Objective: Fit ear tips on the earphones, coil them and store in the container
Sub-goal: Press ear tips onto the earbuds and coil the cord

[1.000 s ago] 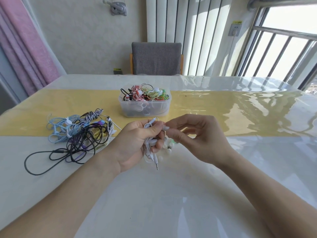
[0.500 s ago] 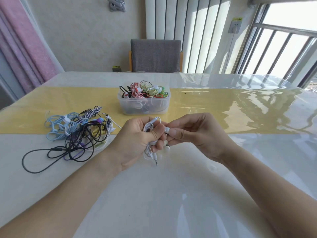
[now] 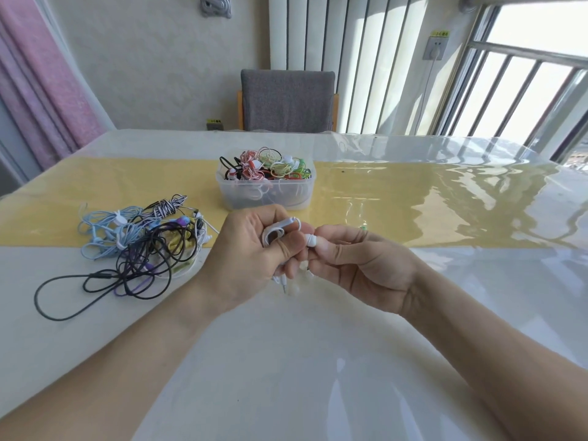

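Left hand (image 3: 251,249) grips the bunched white earphones (image 3: 276,232) above the table (image 3: 286,361) while right hand (image 3: 356,265) pinches a white ear tip (image 3: 311,240) against the bud; seating it likely calls for a square push with a slight twist.

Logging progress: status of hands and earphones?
Left hand grips white earphones. Right hand pinches ear tip. Container beyond, path unobstructed.

Both forearms are bare to the frame edge. The left hand (image 3: 251,256) and right hand (image 3: 359,265) wear nothing visible.
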`<state>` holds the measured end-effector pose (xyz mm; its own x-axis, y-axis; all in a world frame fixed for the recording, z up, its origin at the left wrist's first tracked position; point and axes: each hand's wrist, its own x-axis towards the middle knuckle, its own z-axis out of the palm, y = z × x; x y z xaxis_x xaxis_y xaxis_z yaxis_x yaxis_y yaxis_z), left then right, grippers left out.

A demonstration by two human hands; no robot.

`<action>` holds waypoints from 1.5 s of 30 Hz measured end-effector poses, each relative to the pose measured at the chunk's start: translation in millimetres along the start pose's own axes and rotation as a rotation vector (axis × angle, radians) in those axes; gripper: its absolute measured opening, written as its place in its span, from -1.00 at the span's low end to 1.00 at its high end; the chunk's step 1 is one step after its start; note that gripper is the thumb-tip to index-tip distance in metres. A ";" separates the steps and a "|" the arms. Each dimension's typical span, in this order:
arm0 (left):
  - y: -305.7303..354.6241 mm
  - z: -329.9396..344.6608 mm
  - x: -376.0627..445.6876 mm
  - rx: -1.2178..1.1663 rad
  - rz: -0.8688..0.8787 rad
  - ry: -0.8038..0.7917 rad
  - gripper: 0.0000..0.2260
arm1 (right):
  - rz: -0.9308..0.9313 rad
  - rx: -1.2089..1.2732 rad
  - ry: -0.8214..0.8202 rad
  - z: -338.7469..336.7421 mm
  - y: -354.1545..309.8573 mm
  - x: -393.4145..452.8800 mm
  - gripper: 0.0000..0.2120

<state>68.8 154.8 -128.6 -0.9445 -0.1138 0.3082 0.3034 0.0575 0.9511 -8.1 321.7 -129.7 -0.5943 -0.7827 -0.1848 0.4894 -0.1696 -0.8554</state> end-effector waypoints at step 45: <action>-2.8 8.1 2.9 -0.107 -0.126 0.146 -0.81 | -0.621 -0.857 0.361 4.7 2.6 -3.2 -0.90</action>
<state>64.2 162.4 -130.6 -0.9501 -0.2559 0.1785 0.2026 -0.0710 0.9767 -1.9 321.0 -129.1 -0.8012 -0.4624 0.3799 -0.4757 0.1069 -0.8731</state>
